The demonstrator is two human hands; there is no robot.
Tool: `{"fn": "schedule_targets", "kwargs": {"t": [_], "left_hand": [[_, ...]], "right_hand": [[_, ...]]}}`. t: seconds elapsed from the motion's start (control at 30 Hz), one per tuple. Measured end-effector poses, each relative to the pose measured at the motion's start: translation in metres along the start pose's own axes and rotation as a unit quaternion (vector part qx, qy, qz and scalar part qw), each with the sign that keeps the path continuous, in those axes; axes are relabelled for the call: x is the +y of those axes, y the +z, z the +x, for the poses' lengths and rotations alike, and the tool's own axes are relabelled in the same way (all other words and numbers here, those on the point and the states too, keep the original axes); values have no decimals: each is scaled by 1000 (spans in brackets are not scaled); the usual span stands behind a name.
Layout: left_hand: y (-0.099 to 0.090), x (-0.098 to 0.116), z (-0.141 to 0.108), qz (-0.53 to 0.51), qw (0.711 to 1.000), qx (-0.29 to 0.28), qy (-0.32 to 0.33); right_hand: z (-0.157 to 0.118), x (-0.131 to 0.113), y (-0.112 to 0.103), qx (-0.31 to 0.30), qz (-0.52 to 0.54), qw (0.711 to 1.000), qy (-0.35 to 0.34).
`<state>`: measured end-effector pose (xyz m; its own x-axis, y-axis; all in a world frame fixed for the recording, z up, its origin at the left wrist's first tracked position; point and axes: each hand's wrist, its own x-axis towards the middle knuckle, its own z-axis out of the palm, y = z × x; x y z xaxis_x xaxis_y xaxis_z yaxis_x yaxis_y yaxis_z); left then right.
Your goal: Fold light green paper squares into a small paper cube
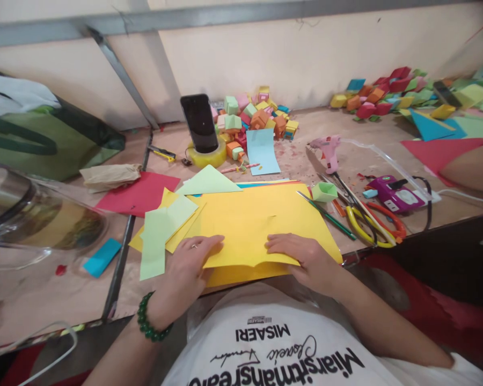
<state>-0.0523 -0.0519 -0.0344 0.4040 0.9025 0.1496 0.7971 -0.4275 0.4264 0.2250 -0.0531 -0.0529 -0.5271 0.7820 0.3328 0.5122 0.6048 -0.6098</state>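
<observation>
A large yellow sheet of paper (249,220) lies before me, its near edge raised and bowed above another yellow sheet (241,276). My left hand (191,262) pinches the left part of that edge, thumb underneath and fingers on top. On the right, my right hand (301,257) grips the same edge in the same way. Pale green paper strips (155,244) overlap smaller yellow pieces beside my left hand. A green pencil (328,215) rests along the sheet's right side, and a small green paper box (324,191) stands near its far right corner.
Yellow-handled scissors (360,228), a pink glue gun (328,150) and a purple power strip (398,193) lie to the right. A phone (200,123) leans upright on a tape roll (207,154), near piled paper boxes (261,118). Leftward is a jug (44,209). Another person's arm (473,171) enters at right.
</observation>
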Motion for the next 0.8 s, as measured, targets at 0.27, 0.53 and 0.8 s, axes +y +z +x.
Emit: {"fn": "schedule_targets", "kwargs": {"t": [0.27, 0.53, 0.8], "left_hand": [[16, 6, 9, 54, 993, 83, -67], [23, 35, 4, 177, 978, 16, 109], [8, 25, -9, 194, 974, 63, 101]], "right_hand": [[8, 1, 13, 137, -154, 969, 138], [21, -12, 14, 38, -257, 959, -114], [-10, 9, 0, -47, -248, 964, -89]]}}
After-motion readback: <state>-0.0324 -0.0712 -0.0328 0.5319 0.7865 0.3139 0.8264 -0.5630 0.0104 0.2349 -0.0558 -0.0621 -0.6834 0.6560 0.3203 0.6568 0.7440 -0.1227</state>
